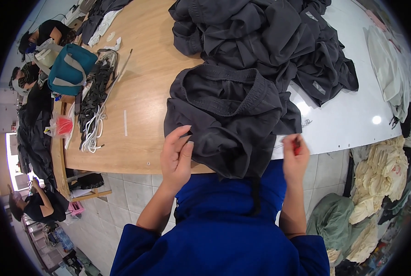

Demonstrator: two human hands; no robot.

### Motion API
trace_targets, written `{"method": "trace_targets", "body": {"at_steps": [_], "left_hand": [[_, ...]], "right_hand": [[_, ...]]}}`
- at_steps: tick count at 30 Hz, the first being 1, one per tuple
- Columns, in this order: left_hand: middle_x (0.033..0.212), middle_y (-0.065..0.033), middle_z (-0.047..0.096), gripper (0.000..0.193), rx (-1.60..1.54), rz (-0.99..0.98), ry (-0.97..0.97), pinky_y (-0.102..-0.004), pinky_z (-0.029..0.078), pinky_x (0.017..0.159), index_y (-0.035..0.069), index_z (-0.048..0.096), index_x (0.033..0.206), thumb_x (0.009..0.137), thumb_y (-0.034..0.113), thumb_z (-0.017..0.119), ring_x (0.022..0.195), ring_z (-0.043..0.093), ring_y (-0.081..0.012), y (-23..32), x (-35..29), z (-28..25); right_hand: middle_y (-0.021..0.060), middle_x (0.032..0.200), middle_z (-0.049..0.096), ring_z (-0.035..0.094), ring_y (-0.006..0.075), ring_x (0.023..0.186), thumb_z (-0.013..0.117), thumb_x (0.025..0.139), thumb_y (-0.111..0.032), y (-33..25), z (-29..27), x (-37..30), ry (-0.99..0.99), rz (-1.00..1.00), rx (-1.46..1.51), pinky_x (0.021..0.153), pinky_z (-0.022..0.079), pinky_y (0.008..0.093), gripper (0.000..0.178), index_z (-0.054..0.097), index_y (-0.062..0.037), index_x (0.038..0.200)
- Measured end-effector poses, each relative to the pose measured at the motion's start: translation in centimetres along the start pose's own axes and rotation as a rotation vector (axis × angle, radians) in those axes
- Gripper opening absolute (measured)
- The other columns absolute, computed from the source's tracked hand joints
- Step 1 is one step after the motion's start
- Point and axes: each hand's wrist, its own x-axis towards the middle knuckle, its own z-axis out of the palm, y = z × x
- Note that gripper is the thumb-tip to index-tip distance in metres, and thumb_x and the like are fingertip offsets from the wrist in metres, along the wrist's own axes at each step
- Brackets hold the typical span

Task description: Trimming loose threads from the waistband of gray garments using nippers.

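In front of me on the table lies a dark grey elastic-waist garment (223,133), probably shorts, with its gathered waistband turned to the far side. My left hand (175,158) is at its near left side, thumb and fingers closing on a fold of the cloth. To the right of the garment, over the white table edge, my right hand (296,158) is closed around a small red thing (297,148), mostly hidden by the fingers. Its kind I cannot make out.
More dark grey garments (256,37) are heaped behind. A wooden tabletop (136,92) spreads left, with white cords (93,131) and a teal bag (72,69). Cloth piles (380,179) lie at the right. Other people (42,202) are at the far left.
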Motion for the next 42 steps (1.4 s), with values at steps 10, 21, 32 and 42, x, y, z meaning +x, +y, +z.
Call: {"method": "trace_targets", "body": {"at_steps": [10,21,32,42], "left_hand": [[0.098,-0.0105,0.064,0.023,-0.242,-0.094,-0.145,-0.0222,0.045,0.084,-0.002,0.051,0.115,0.093,0.001,0.047,0.094,0.059,-0.0117,0.2,-0.1,-2.8],[0.100,-0.0073,0.063,0.028,-0.283,-0.219,-0.361,-0.0227,0.047,0.074,-0.002,0.055,0.116,0.089,0.005,0.056,0.088,0.058,-0.0099,-0.6,0.0,-2.9],[0.086,-0.0092,0.062,0.041,0.499,0.510,0.004,-0.0300,0.045,0.062,0.006,0.070,0.086,0.051,-0.012,0.056,0.069,0.055,-0.0215,-1.7,-0.8,-3.0],[0.115,-0.0141,0.059,0.040,0.210,-0.244,-0.855,-0.0372,0.042,0.093,0.006,0.059,0.115,0.078,0.017,0.068,0.112,0.053,-0.0289,1.2,3.2,-4.4]], "right_hand": [[0.0036,0.095,0.062,0.054,0.0097,0.081,0.045,0.097,-0.020,0.5,-2.8,2.2,0.313,-0.074,-0.134,0.072,0.040,0.0221,0.021,0.059,-0.0042,0.102],[0.0087,0.094,0.063,0.055,0.0099,0.078,0.041,0.099,-0.026,0.6,-2.1,1.9,0.071,0.048,-0.001,0.074,0.044,0.0247,0.031,0.056,-0.0008,0.108],[0.0092,0.096,0.063,0.056,0.0111,0.078,0.043,0.099,-0.026,0.8,-1.8,2.2,0.044,0.077,-0.039,0.078,0.045,0.0263,0.032,0.057,0.0000,0.110],[0.0087,0.113,0.060,0.058,0.0115,0.088,0.043,0.098,-0.029,0.8,-0.7,2.5,-0.073,0.229,-0.008,0.073,0.044,0.0233,0.037,0.054,-0.0032,0.121]]}}
